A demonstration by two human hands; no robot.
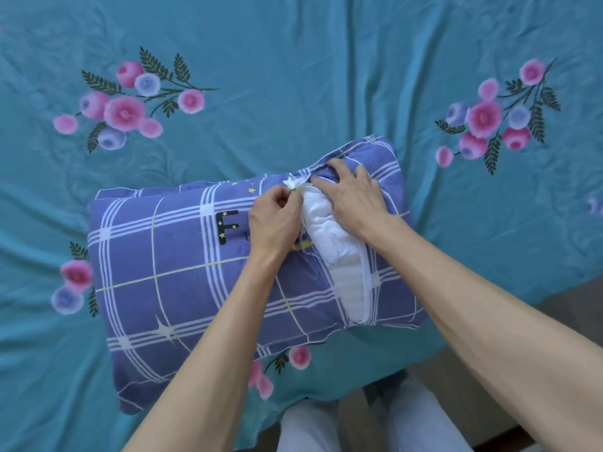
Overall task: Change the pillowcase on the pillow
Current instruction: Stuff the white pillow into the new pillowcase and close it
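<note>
A purple plaid pillowcase (163,272) with a black letter F covers a pillow lying on the bed. Its zipper opening gapes on the right side, and the white pillow (329,236) shows through the gap. My left hand (277,220) pinches the left edge of the opening near its upper end, fingers closed on the fabric. My right hand (352,194) lies on the right flap of the pillowcase, fingers spread and pressing into the cloth at the top of the gap.
The pillow rests on a teal bedsheet (293,76) printed with pink and blue flowers. The bed's edge runs along the lower right, with a brown floor (567,321) beyond it. My white trousers (303,429) show at the bottom.
</note>
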